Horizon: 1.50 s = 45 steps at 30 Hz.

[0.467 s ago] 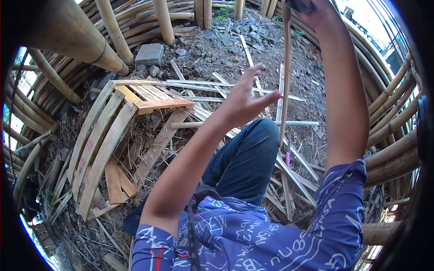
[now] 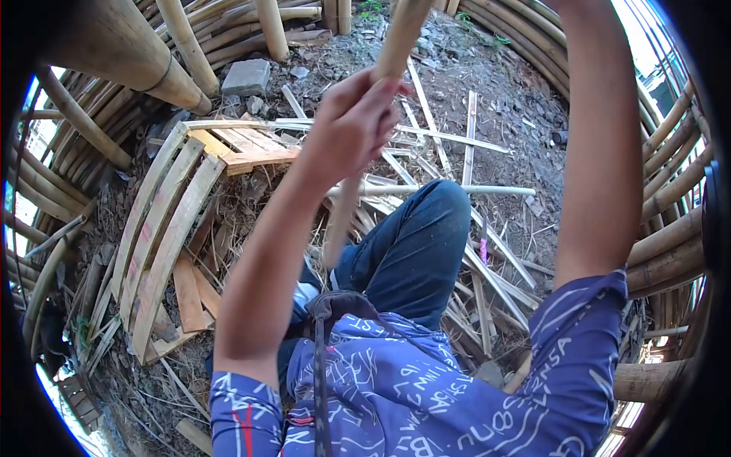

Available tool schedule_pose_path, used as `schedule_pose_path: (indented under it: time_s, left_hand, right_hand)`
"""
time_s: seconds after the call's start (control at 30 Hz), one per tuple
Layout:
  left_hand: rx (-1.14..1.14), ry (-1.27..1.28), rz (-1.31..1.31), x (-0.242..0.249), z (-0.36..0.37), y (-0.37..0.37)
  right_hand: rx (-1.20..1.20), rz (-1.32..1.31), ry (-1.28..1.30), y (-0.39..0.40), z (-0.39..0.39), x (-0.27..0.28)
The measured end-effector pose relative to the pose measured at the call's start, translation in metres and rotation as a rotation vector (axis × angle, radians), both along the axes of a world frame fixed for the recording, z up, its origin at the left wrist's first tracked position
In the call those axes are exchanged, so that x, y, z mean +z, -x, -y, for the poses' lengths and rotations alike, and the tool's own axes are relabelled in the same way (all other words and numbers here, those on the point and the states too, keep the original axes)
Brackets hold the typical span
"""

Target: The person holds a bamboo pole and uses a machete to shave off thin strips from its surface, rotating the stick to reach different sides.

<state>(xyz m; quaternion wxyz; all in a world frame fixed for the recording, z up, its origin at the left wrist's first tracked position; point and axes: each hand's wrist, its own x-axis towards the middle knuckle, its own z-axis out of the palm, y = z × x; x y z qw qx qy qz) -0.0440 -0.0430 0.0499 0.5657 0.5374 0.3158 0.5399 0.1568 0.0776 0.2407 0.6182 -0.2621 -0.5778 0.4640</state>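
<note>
My left hand is closed around a bamboo stick, held up in front of my chest. The stick runs out past the top edge, and its lower end hangs blurred above my lap. Only my right forearm shows, raised at the right; the hand lies beyond the top edge, so whatever it holds is hidden. Under the stick is my bent knee in blue jeans. Thin pale bamboo strips lie scattered on the ground beyond it.
On the left stands a slatted wooden crate. A grey block sits behind it. A thick bamboo pole slants in from the upper left. Stacked bamboo poles ring the area. A pink-handled item lies right of my knee.
My left hand was open and apart from the stick; now it grips it. The stick has swung left, away from my knee. My right hand has gone out of view at the top.
</note>
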Motion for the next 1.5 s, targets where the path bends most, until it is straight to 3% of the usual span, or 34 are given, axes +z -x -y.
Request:
schedule_pose_path:
  time_s: [0.07,0.13,0.2,0.27,0.37,0.5,0.63,0.7,0.83,0.97,1.0,1.23,1.3,1.5]
  left_hand:
    - [0.012,0.165,-0.027,-0.023,0.027,0.037]
    - [0.032,0.233,-0.378,-0.051,0.054,0.073]
    - [0.099,0.282,-0.597,-0.074,0.085,0.095]
    - [0.112,0.333,-0.802,-0.1,0.116,0.115]
    - [0.104,0.517,-0.846,-0.123,0.166,0.125]
    - [0.076,0.661,-0.782,-0.141,0.218,0.13]
    - [0.083,0.659,-0.926,-0.137,0.255,0.134]
    - [0.102,0.636,-0.876,-0.14,0.277,0.149]
    - [0.065,0.632,-1.065,-0.104,0.276,0.147]
    - [0.084,0.642,-1.016,-0.09,0.268,0.138]
    - [-0.03,0.807,-1.149,-0.077,0.266,0.138]
    - [-0.023,0.725,-1.307,-0.06,0.281,0.117]
    - [0.096,0.596,-1.298,-0.063,0.286,0.117]
    - [0.111,0.611,-1.307,-0.083,0.306,0.125]
  right_hand:
    - [0.003,-0.065,0.098,-0.033,-0.015,-0.04]
    - [0.143,0.226,-0.014,-0.06,-0.019,-0.094]
    - [-0.22,0.145,0.266,-0.032,0.05,-0.14]
    - [-0.376,0.253,0.399,-0.038,0.085,-0.188]
    - [-0.604,0.214,0.452,-0.052,0.125,-0.253]
    - [-0.735,0.282,0.357,-0.088,0.159,-0.322]
    - [-0.759,0.493,0.102,-0.083,0.172,-0.343]
    - [-0.688,0.565,0.136,-0.067,0.172,-0.336]
    - [-0.592,0.827,-0.21,-0.036,0.149,-0.328]
    - [-0.46,0.897,-0.236,-0.015,0.142,-0.325]
    - [-0.462,0.9,-0.234,-0.013,0.141,-0.325]
    - [-0.408,0.992,-0.003,-0.01,0.14,-0.324]
    - [-0.437,1.041,0.008,-0.012,0.139,-0.327]
    - [-0.578,1.155,0.015,-0.035,0.123,-0.344]
